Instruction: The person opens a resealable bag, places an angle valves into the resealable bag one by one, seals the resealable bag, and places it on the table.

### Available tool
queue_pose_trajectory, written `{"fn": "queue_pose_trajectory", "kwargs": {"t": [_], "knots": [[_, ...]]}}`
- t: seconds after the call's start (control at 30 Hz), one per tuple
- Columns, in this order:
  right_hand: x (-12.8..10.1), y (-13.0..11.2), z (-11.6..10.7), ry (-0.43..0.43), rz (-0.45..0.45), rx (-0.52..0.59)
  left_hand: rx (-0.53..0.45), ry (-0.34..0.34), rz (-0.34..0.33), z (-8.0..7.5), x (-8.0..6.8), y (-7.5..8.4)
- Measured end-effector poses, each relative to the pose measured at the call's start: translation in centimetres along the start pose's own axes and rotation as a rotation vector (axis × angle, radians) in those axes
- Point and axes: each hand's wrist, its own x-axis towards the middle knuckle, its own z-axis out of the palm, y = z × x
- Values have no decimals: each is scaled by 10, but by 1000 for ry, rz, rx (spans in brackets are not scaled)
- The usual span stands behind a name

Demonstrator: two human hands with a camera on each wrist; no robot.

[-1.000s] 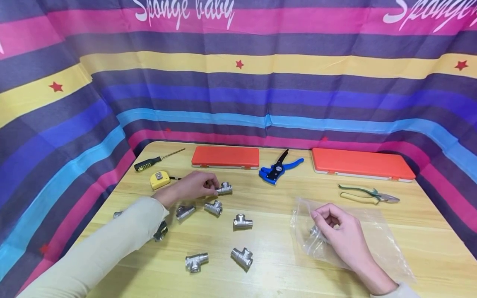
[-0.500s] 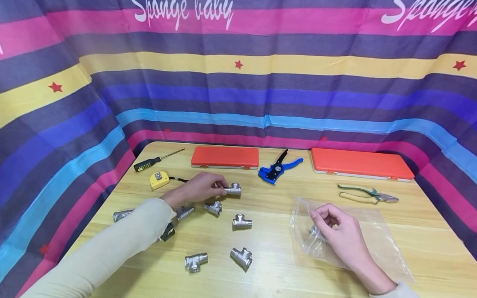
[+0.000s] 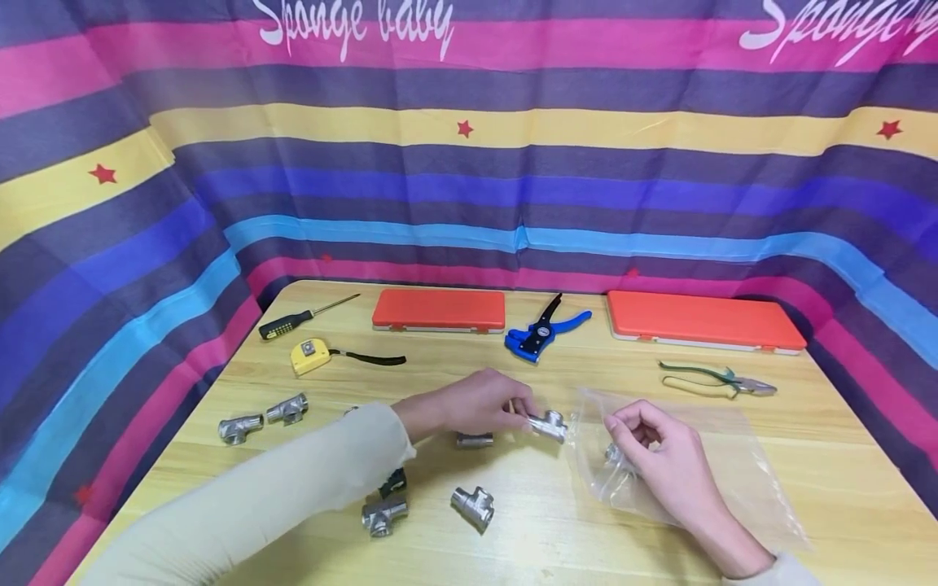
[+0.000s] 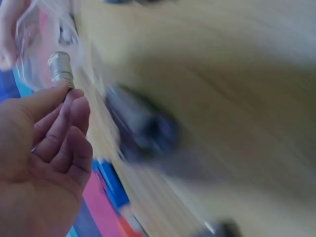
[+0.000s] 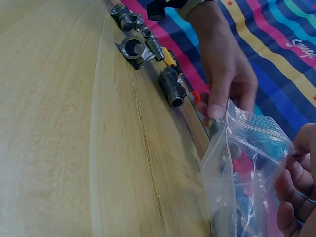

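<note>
Two fittings (image 3: 472, 509) lie nearest on the desk (image 3: 586, 541), well left of the right hand (image 3: 663, 480), whose thumb and fingers pinch the edge of a clear bag (image 3: 740, 464). Metal shows through the plastic under that hand. Just beside the bag, the left hand (image 3: 479, 403) pinches one end of the held fitting (image 3: 550, 425). The left wrist view shows the gripping thumb and fingertips from the palm side; a large fitting below them is blurred. Only the right wrist view shows the bag's zip strip and the open ends of other fittings (image 5: 133, 48); there the held fitting is almost hidden at the bag's mouth. In the head view, a fitting behind the left hand is partly covered, and two more sit at far left.

Farther back are pliers (image 3: 718, 381), a yellow tape measure (image 3: 311, 356), a screwdriver (image 3: 304, 316), a blue cutter (image 3: 542, 330) with a label too small to read, and two red cases (image 3: 440, 309). Behind hangs a striped curtain (image 3: 469, 195) reading "Sponge baby" in white on pink, repeated at right but cut off.
</note>
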Motion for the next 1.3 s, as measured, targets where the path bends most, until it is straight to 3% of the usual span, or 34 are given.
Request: {"fn": "queue_pose_trajectory", "kwargs": {"t": [0.3,0.53,0.8,1.07,1.3], "knots": [[-2,0,3,15,-23,-10,108,-4,106,27,34,26],[-3,2,5,20,-48,2,178,15,84,41,45,37],[-3,5,4,3,-53,11,-79,-170,57,42,40,41],[-2,9,-4,-33,-56,-17,-213,-178,36,29,27,24],[2,22,-20,-65,-137,-130,-326,-218,41,31,24,27]]}}
